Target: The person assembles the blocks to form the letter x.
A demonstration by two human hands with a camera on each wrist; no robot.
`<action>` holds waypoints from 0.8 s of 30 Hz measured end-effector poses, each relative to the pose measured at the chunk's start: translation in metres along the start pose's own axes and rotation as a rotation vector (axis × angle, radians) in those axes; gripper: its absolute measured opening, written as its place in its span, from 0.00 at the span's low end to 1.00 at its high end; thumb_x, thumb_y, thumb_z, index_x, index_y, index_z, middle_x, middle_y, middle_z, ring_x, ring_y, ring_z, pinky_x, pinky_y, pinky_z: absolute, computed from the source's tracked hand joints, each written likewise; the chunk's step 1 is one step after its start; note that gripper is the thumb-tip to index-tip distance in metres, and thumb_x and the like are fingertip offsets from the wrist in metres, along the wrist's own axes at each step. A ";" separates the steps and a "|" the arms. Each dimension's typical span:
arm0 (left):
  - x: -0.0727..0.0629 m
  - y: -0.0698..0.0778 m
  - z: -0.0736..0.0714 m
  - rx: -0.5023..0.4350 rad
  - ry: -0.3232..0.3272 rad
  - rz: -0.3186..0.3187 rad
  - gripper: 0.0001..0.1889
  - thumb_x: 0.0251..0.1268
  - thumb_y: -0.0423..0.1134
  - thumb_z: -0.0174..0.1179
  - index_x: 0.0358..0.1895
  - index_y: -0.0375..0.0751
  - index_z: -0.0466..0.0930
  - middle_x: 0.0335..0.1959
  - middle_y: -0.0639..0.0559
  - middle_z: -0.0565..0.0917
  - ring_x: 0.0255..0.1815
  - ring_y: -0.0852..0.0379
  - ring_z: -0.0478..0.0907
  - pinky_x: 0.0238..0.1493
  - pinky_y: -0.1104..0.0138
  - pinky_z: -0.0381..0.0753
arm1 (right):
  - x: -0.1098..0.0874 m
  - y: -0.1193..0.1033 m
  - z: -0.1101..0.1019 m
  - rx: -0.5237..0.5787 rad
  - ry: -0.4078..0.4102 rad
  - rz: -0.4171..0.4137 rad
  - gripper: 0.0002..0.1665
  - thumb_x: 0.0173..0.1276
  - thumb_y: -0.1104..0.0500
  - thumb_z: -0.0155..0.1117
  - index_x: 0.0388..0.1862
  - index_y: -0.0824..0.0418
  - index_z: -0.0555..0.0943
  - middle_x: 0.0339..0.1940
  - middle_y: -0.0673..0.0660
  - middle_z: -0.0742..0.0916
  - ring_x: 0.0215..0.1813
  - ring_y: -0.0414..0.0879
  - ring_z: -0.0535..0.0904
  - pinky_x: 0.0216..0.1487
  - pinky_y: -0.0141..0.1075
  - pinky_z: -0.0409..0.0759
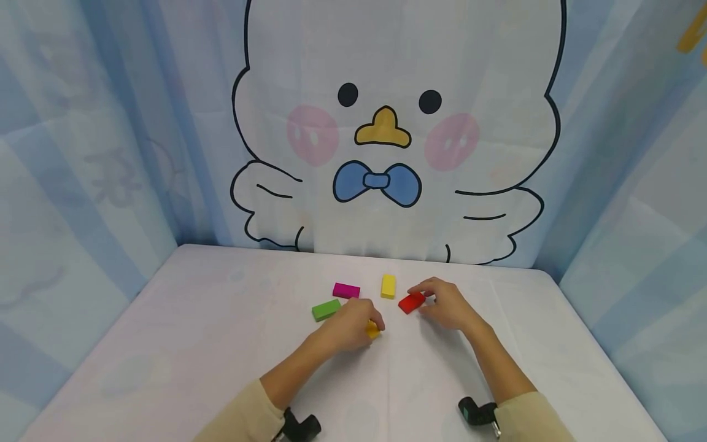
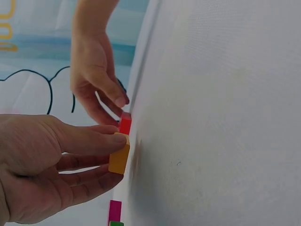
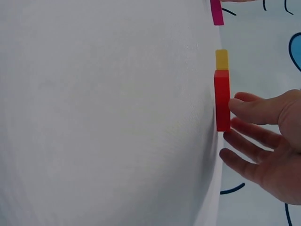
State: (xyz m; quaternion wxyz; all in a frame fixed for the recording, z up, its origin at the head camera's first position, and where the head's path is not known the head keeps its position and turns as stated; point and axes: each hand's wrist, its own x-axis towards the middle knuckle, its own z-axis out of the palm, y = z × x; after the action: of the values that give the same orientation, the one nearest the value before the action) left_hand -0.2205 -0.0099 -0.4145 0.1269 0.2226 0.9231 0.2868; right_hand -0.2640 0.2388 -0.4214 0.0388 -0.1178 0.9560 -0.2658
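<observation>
My left hand (image 1: 349,325) pinches an orange-yellow toy block (image 2: 119,155) between thumb and fingertips, close over the white table. In the left wrist view the block stands out past the fingertips. My right hand (image 1: 446,304) is around a red block (image 1: 411,302), its fingers spread and loose. One fingertip is at the block's far edge, and the thumb is right beside its near end. In the right wrist view the red block (image 3: 222,101) overlaps a yellow block (image 3: 222,59). Left of my left hand lie a green block (image 1: 326,310) and a magenta block (image 1: 346,290).
The yellow block (image 1: 388,286) lies between the two hands, farther back on the white table (image 1: 193,344). A curtain (image 1: 497,153) with a cartoon bird hangs behind the table's far edge. Dark wrist cameras (image 1: 477,411) are at both sleeves.
</observation>
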 end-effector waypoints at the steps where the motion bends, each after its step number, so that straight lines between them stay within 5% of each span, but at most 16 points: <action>1: 0.000 0.000 0.001 0.002 -0.006 0.001 0.12 0.61 0.29 0.73 0.46 0.47 0.92 0.48 0.53 0.84 0.52 0.57 0.77 0.59 0.63 0.85 | 0.001 0.000 0.000 -0.002 -0.004 -0.004 0.23 0.67 0.69 0.69 0.61 0.56 0.87 0.62 0.60 0.84 0.63 0.60 0.80 0.63 0.54 0.84; 24: -0.003 0.005 0.010 0.049 -0.043 0.047 0.13 0.58 0.31 0.76 0.46 0.48 0.92 0.44 0.58 0.84 0.47 0.61 0.76 0.57 0.66 0.84 | 0.012 0.003 0.004 0.017 -0.029 -0.022 0.22 0.66 0.72 0.70 0.56 0.56 0.89 0.60 0.59 0.85 0.61 0.57 0.79 0.62 0.51 0.84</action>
State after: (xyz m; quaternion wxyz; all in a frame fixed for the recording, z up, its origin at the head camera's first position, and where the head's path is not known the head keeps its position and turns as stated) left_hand -0.2129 -0.0033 -0.4195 0.1346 0.2533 0.9214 0.2621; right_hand -0.2761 0.2364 -0.4268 0.0509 -0.1319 0.9517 -0.2726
